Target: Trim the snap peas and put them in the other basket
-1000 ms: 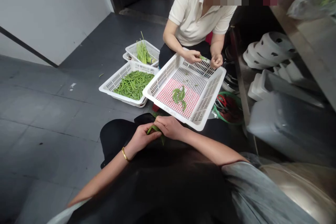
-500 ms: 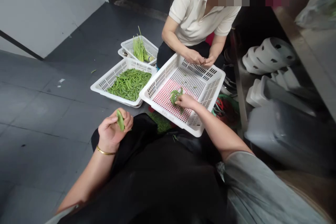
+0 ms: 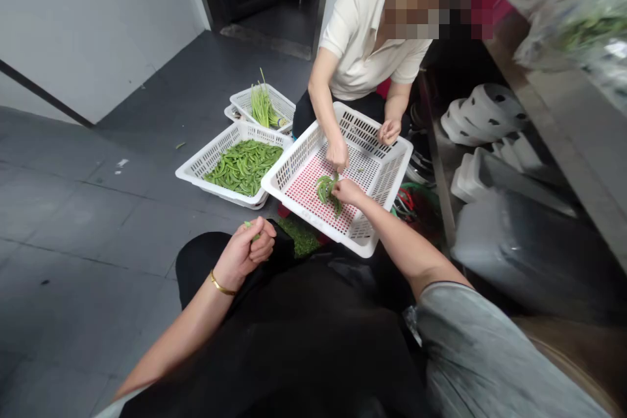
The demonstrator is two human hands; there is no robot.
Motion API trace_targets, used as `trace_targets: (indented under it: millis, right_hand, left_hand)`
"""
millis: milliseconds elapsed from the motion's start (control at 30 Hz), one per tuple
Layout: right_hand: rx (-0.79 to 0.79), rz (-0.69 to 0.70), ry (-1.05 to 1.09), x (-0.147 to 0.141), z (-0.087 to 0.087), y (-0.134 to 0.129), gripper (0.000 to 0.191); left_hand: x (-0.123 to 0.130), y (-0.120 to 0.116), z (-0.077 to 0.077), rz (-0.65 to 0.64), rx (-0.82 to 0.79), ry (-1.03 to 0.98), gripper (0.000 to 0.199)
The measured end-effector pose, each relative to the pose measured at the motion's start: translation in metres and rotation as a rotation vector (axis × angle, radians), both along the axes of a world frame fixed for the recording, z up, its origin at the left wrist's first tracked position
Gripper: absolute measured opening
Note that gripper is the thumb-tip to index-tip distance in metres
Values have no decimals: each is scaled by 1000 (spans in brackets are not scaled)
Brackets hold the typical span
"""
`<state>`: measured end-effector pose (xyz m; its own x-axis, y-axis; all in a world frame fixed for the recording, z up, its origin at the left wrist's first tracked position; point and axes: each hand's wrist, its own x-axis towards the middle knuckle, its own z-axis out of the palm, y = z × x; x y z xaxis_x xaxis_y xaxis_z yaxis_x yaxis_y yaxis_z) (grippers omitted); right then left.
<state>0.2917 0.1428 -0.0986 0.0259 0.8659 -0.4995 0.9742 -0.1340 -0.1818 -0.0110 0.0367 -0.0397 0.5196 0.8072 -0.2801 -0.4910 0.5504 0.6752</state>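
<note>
My left hand (image 3: 251, 249) is closed around a green pea pod (image 3: 251, 230) in front of my knee; only part of the pod shows between thumb and fingers. Inside a white perforated basket (image 3: 313, 212), my right hand (image 3: 349, 192) pinches at a small heap of pea pods (image 3: 324, 189). Its fingertips are partly hidden among them. A co-worker's hand (image 3: 337, 155) reaches down into the same heap, very near my right fingers. The co-worker's other hand (image 3: 389, 132) is over the basket's far rim, fingers curled.
Left of the basket, a second white basket (image 3: 196, 171) holds many pea pods (image 3: 245, 166). Behind it, long green stems (image 3: 263, 106) lie in another basket. Grey bins (image 3: 509, 241) and white containers (image 3: 482, 114) line the right side. Green scraps (image 3: 300, 236) lie below the basket.
My left hand has turned and come right, its fingers closing further over the pod. The co-worker's hands have parted, one reaching down to the pods. My right hand remains at the heap.
</note>
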Motion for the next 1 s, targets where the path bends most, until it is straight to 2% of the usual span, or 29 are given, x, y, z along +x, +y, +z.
trace_targets:
  millis: [167, 267, 367, 467, 533, 600, 667, 700, 767, 800, 867, 933, 1000]
  right_hand:
    - [16, -136, 0, -36, -7, 12, 33]
    - [7, -236, 43, -46, -4, 20, 33]
    - [9, -318, 118, -35, 12, 26, 31]
    - [43, -326, 268, -23, 38, 20, 30]
    - [64, -287, 407, -27, 53, 2, 31]
    - [68, -232, 545, -45, 63, -27, 31]
    - [64, -176, 683, -68, 66, -59, 30]
    - [76, -140, 829, -79, 66, -74, 30]
    - [153, -85, 997, -92, 66, -98, 29]
    - [232, -54, 1019, -95, 67, -107, 27]
    - [411, 55, 912, -93, 70, -120, 24]
    - [536, 237, 753, -89, 74, -129, 18]
    - [589, 422, 648, -88, 75, -133, 17]
  left_hand:
    - [8, -16, 14, -63, 35, 160, 23]
    - [-2, -24, 13, -26, -34, 233, 23]
    - [-13, -23, 8, 53, -66, 277, 25]
    - [-12, -14, 9, 84, 7, 400, 27]
    - [-3, -6, 12, 88, 102, 520, 32]
    - [10, 0, 14, 72, 197, 596, 36]
    - [24, 3, 14, 37, 269, 601, 32]
    - [30, 3, 12, 22, 286, 585, 29]
    - [36, 0, 8, 34, 267, 537, 26]
    - [36, -2, 6, 65, 237, 513, 27]
    - [34, -7, 2, 151, 165, 465, 31]
    - [30, -11, 1, 225, 121, 428, 33]
    - [26, -13, 1, 266, 106, 405, 34]
